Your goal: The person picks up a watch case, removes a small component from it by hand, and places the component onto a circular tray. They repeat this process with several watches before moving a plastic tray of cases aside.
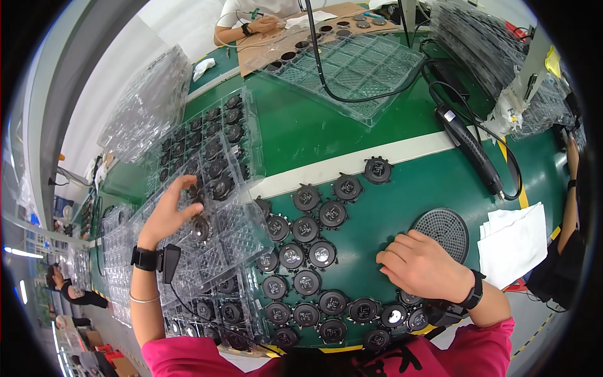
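Note:
My left hand is over the clear plastic tray, thumb and fingers closed around the edge of a round black watch case. Another watch case lies just below the thumb. My right hand hovers low over the green table with its fingers curled together. Whatever it holds, if anything, is hidden beneath the fingers. Beside it sits a round, dark perforated dish. Between my hands, several round black watch cases with small lugs lie spread on the table.
Another tray full of watch cases stands behind my left hand. A black electric screwdriver with a cable lies at the right, near white cloths. Across the table are an empty clear tray and another person's hand.

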`<state>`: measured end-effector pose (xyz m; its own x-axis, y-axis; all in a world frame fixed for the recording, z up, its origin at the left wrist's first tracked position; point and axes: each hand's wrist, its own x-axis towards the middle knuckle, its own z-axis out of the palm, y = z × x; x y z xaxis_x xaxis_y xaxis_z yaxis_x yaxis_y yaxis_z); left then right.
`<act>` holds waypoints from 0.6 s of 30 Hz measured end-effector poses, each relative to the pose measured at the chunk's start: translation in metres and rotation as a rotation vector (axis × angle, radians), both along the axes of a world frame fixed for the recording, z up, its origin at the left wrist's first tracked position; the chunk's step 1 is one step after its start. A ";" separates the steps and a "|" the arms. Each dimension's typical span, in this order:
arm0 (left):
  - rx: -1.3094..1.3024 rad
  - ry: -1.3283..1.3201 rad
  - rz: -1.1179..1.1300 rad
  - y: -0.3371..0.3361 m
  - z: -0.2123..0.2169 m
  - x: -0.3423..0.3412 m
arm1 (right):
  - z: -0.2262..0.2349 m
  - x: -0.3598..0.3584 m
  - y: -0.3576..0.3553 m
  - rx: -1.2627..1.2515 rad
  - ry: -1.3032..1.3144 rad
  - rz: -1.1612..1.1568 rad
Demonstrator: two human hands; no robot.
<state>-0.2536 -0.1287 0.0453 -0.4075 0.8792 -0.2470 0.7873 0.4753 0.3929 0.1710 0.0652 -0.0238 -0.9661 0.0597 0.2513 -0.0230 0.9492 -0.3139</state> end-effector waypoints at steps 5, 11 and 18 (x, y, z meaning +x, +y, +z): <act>0.039 0.028 -0.113 -0.007 -0.008 0.009 | 0.001 -0.001 0.000 -0.015 -0.001 -0.003; -0.181 0.117 -0.150 -0.019 -0.016 0.035 | 0.004 -0.001 0.001 -0.024 -0.018 -0.010; -0.109 0.001 -0.230 -0.015 -0.005 0.052 | 0.003 -0.002 0.000 -0.027 -0.012 -0.007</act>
